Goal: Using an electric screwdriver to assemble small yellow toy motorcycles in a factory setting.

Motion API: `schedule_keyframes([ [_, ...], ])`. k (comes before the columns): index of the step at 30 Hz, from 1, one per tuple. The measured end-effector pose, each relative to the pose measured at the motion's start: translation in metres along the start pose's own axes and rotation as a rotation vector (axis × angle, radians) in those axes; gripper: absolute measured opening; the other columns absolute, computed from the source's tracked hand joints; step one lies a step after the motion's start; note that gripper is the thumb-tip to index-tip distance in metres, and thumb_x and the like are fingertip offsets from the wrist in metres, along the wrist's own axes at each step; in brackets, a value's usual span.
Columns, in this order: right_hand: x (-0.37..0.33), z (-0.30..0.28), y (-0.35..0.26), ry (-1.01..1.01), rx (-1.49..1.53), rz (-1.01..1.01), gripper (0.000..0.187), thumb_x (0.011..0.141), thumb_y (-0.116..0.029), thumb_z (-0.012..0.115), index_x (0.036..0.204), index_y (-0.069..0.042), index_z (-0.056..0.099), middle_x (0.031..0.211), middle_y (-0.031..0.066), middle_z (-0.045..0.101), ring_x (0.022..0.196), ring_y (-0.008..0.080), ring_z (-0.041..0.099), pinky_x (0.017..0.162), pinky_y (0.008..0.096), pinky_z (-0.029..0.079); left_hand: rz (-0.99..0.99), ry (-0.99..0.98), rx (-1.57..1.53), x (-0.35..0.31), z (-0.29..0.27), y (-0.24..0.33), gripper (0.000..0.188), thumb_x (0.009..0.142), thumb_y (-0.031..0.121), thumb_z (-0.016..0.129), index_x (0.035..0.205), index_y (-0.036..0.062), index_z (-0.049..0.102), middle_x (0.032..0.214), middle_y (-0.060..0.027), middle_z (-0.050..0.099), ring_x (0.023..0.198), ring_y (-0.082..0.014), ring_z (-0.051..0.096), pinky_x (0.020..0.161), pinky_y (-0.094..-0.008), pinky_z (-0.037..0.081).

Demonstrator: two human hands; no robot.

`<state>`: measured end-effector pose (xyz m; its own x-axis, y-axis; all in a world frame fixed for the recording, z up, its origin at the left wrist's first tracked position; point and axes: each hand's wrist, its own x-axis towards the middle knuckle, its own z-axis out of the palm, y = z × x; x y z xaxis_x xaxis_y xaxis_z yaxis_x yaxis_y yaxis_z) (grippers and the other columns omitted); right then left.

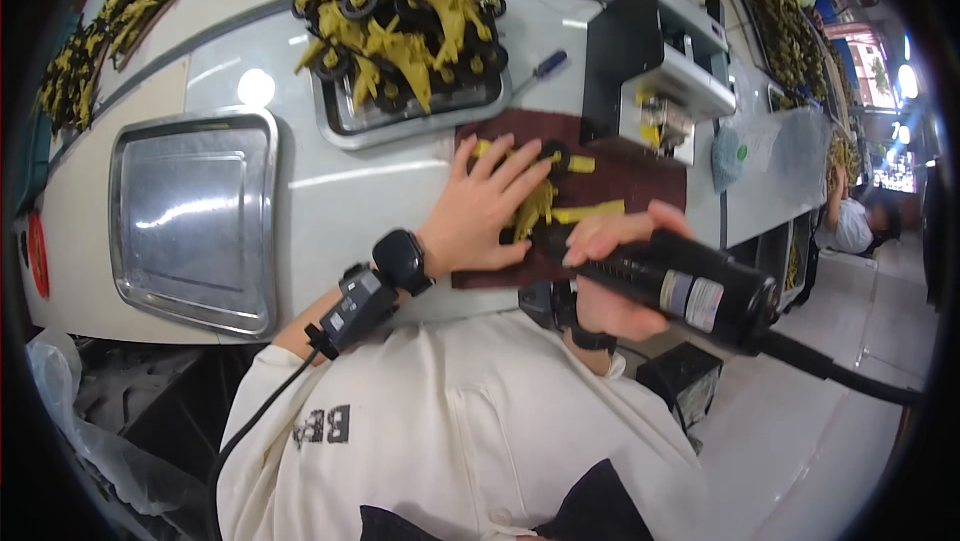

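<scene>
Left hand (483, 209) lies flat, fingers spread, pressing a yellow plastic toy part (540, 203) down on a dark red mat (625, 176) at the near edge of the white table (340, 181). Nothing pinched, palm just holds the part in place. A black wheel sits on the part beside the fingertips. Smartwatch (402, 261) on the left wrist, a small black clip-on device (355, 306) with a cable further down the forearm.

Right hand (610, 271) is wrapped tight around a black electric screwdriver (680, 286), fingers curled over the barrel. The tool tip points left at the yellow part and meets it just beside the left palm; the exact contact point is hidden by the fingers. A thick black cord (850, 376) runs off to the right from the tool's back end.

Far from the mat: a steel tray (400, 116) piled with yellow parts and black wheels. Left of it, an empty-looking steel tray (195, 221) on the table. A blue-handled screwdriver (545, 66) lies between the full tray and a black-and-white box machine (655, 66), which stands at the far right edge of the mat. More yellow parts (120, 21) heaped at far left. Another person (850, 221) sits at far right, well apart. The wearer's cream sweatshirt (460, 421) fills the near edge of the view.
</scene>
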<state>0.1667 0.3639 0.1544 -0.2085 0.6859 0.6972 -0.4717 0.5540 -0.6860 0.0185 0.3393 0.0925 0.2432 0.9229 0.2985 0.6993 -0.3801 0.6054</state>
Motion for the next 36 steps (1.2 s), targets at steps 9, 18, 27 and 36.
schedule_keyframes([
  [9,-0.010,0.014,-0.010,0.193,0.033,0.223,0.082,0.075,-0.062,0.062,0.115,0.000,0.028,0.074,0.0152,0.056,0.056,0.0244,0.056,0.052,0.0340,0.047,-0.022,-0.058,0.019,-0.005,-0.007,0.009,0.086,0.063,0.035,0.067,0.138,0.0090,0.033,0.143,-0.0144,0.031,0.129,-0.0356,0.030,0.105,-0.0561,0.017],
  [18,-0.012,0.016,-0.007,0.074,0.002,0.221,0.075,0.072,-0.059,0.067,0.108,-0.002,0.035,0.069,0.0135,0.054,0.051,0.0233,0.055,0.047,0.0316,0.046,-0.027,-0.071,0.088,-0.003,-0.008,0.009,0.089,0.064,0.045,0.068,0.139,0.0113,0.034,0.143,-0.0127,0.032,0.129,-0.0344,0.031,0.103,-0.0570,0.018],
  [27,-0.017,0.001,-0.001,-0.092,0.229,0.255,0.055,0.073,-0.019,0.073,0.112,0.002,0.040,0.082,0.0197,0.058,0.070,0.0258,0.060,0.066,0.0371,0.051,-0.018,-0.055,0.067,-0.003,-0.008,0.010,0.086,0.066,0.044,0.068,0.138,0.0110,0.035,0.143,-0.0127,0.032,0.129,-0.0347,0.031,0.103,-0.0563,0.019],
  [36,0.003,0.007,-0.017,0.343,-0.045,0.189,0.079,0.079,-0.068,0.048,0.118,0.000,0.033,0.064,0.0083,0.051,0.043,0.0182,0.051,0.041,0.0281,0.045,-0.015,-0.022,0.046,-0.003,-0.008,0.014,0.086,0.062,0.042,0.067,0.136,0.0110,0.037,0.141,-0.0129,0.034,0.127,-0.0350,0.031,0.102,-0.0546,0.020],
])
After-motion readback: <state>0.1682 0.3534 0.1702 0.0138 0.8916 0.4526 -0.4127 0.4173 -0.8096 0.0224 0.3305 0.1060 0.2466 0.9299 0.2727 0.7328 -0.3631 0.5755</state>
